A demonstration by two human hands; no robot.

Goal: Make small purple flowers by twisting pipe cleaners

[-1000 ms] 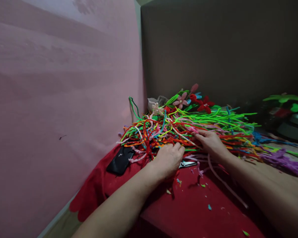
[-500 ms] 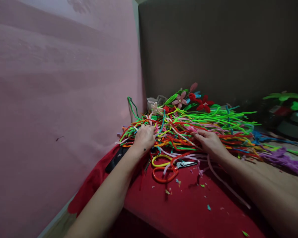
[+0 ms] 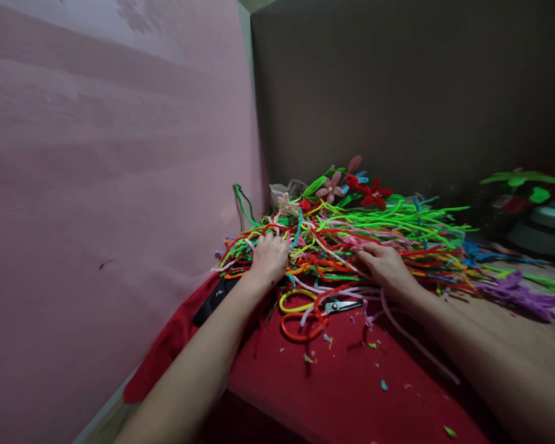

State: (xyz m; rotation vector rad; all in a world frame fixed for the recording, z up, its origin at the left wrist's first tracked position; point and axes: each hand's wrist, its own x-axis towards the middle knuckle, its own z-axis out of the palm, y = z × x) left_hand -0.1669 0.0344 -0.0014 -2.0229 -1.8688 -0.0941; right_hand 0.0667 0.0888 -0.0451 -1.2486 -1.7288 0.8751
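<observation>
A tangled heap of multicoloured pipe cleaners (image 3: pixel 324 262) spreads across the red cloth (image 3: pixel 305 394). My left hand (image 3: pixel 269 256) is closed on pipe cleaners at the heap's left side, its knuckles up and its fingertips hidden among them. Farther right, my right hand (image 3: pixel 383 266) pinches pipe cleaners at the front of the heap, thumb and index finger together. Between the hands, on the near side, lie scissors (image 3: pixel 343 306) with red and yellow handles, partly crossed by loose pink and red strands. Finished pipe-cleaner flowers, one pink (image 3: pixel 332 187) and one red (image 3: pixel 374 194), rest atop the back.
A pink wall (image 3: pixel 120 246) rises close on the left, a dark panel (image 3: pixel 398 92) behind. A black flat object (image 3: pixel 213 302) lies beside my left forearm. Purple pipe cleaners (image 3: pixel 520 296) lie at right. Small coloured scraps dot the cloth.
The view has shifted slightly, so everything sits a little farther left. Both hands keep nearly the same places in the heap, with only slight finger movement.
</observation>
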